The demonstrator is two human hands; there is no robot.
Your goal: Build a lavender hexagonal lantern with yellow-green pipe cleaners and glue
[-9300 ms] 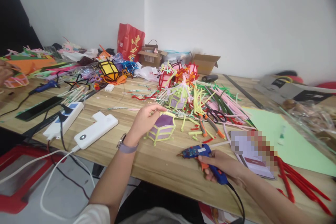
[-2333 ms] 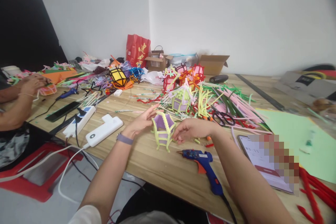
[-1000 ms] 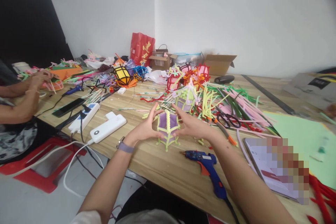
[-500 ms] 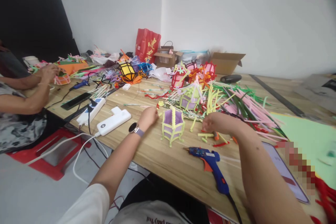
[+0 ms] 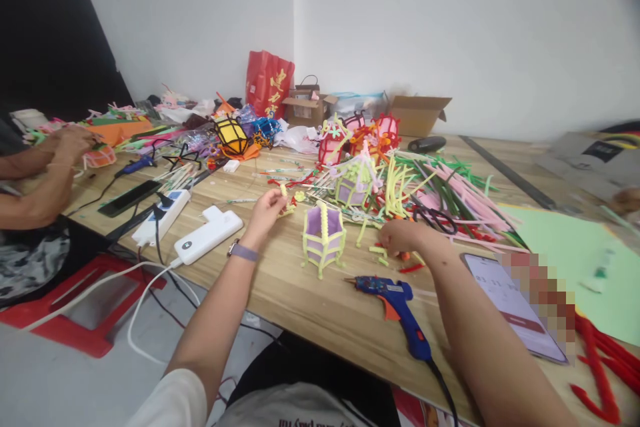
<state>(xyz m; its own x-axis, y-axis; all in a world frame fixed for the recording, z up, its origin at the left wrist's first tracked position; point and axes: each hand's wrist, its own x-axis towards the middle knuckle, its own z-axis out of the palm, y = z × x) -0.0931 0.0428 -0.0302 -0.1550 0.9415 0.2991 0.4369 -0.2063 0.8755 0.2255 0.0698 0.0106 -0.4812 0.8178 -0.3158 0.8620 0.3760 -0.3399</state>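
My left hand point(image 5: 267, 209) pinches a short pale-yellow pipe cleaner piece point(image 5: 284, 191) above the table, left of a small lantern. The lantern point(image 5: 324, 250) stands upright, with purple panels and pale-yellow fuzzy edges; neither hand touches it. On its right, my right hand point(image 5: 403, 237) is low over the table with its fingers curled downward, beside short yellow pipe cleaner cuttings point(image 5: 379, 251) and a red scrap point(image 5: 411, 268). Its fingertips are partly hidden, and what they hold, if anything, does not show. In front lies a blue glue gun point(image 5: 390, 297), nozzle pointing left.
A phone point(image 5: 515, 307) and green sheet point(image 5: 575, 267) lie at right. Loose pipe cleaners point(image 5: 465, 200) and finished lanterns point(image 5: 357, 180) crowd behind. A white power adapter point(image 5: 210, 237) and power strip point(image 5: 161, 217) with cables are at left, near another person's hands point(image 5: 73, 147).
My left hand has lifted slightly and turned, so the yellow piece in its fingers now shows. My right hand stays low among the cuttings. The whole view has shifted a little.
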